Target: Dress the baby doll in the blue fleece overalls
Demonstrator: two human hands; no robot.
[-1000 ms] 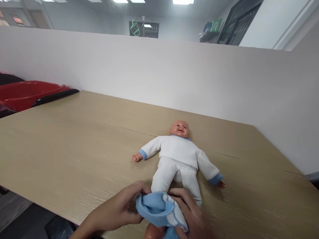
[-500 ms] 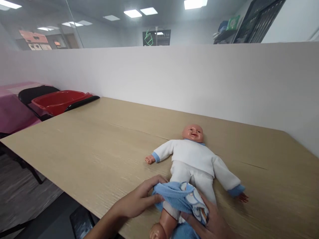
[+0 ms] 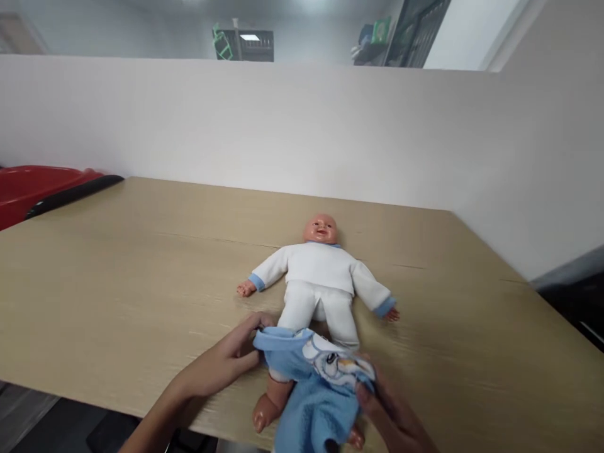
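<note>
A baby doll lies on its back on the wooden table, its head toward the wall, in a white top with blue cuffs and white leggings. Light-blue pants with a cartoon print are around its lower legs. My left hand pinches the waistband at its left end. At the other end, my right hand grips the printed edge, thumb on top. One bare foot of the doll shows left of the cloth; the other peeks out at the lower right, mostly covered.
The wooden table runs back to a white wall with a window above. A red tub stands beyond the table's left end, next to a black chair edge. Something dark is past the right edge.
My view has swung right, so the doll appears further left. The pants are stretched wider between my hands, with their blue legs hanging lower over the doll's feet.
</note>
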